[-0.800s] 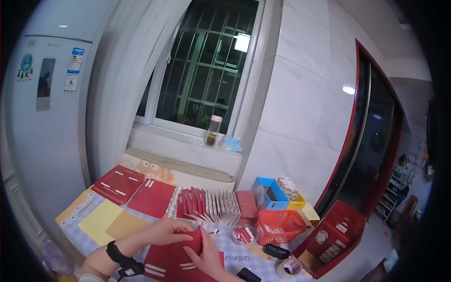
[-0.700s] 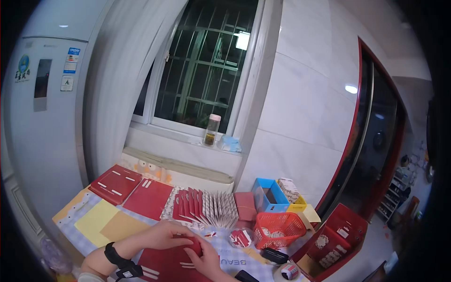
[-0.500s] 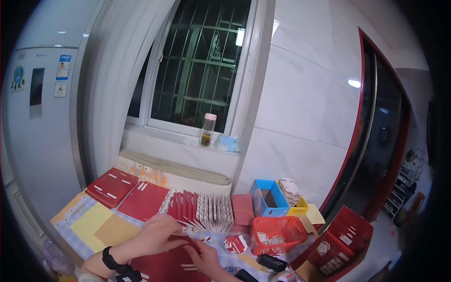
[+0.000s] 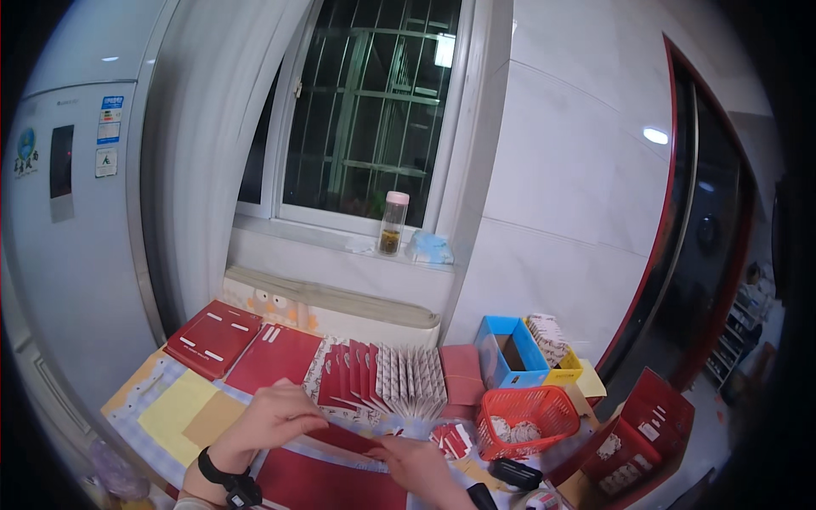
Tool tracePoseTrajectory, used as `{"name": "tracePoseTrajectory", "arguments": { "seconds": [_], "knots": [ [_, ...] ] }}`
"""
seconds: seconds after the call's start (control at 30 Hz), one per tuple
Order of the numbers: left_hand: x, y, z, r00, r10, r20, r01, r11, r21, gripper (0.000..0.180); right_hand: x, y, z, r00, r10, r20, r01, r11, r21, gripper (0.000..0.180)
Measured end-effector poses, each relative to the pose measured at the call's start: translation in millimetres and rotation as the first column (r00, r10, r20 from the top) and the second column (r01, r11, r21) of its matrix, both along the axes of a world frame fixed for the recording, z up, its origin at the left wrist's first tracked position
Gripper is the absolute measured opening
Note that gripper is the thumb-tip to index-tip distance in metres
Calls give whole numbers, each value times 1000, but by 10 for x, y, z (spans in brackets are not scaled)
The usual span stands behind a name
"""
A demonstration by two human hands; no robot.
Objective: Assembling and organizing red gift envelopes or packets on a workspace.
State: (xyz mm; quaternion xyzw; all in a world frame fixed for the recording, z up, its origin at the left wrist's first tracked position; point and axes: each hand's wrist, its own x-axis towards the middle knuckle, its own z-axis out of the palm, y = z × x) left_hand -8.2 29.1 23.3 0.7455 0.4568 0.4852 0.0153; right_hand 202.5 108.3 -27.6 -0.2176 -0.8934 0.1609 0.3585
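**Folding a red card sheet at the table's near edge**

Mid-fold, by the look of it. Left hand [image 4: 270, 420], black watch at the wrist, curled down over the upper edge of a red card sheet [image 4: 336, 478] lying flat on the table [image 4: 161, 408]; right hand [image 4: 414, 467] pinching the same sheet's edge from the other side. Both closed on the card, fingertips nearly meeting. Just beyond: a fanned row of folded red-and-white pieces [image 4: 382, 376]; to the right, a red mesh basket [image 4: 527, 416]. Next, probably: pressing the crease flat while keeping edges aligned.
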Motion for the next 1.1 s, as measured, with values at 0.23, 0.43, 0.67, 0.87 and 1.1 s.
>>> {"name": "tracePoseTrajectory", "arguments": {
  "seconds": [0.23, 0.43, 0.67, 0.87, 1.1],
  "knots": [
    [-291, 18, -78, 988, 41, 152, -32, 998, -61, 5, -95, 8, 71, 989, -74, 128, 70, 997, 35, 13],
    [-625, 170, -217, 801, 116, 587, -71, 993, -99, 42, 37, 319, -93, 873, -147, -466, -191, 775, -603, 17],
    [-339, 372, -394, 631, 48, 775, 452, 789, -416, 33, -82, 296, -121, 886, -298, -355, 133, 897, -421, 21],
    [23, 350, -530, 933, 93, 347, 71, 899, -432, 36, -362, 127, -232, 799, -413, -437, 503, 857, 110, 24],
    [132, 312, -546, 957, -143, 253, 154, 988, -24, 53, -536, -239, -153, 942, -334, 37, 267, 810, 522, 50]
  ]
}}
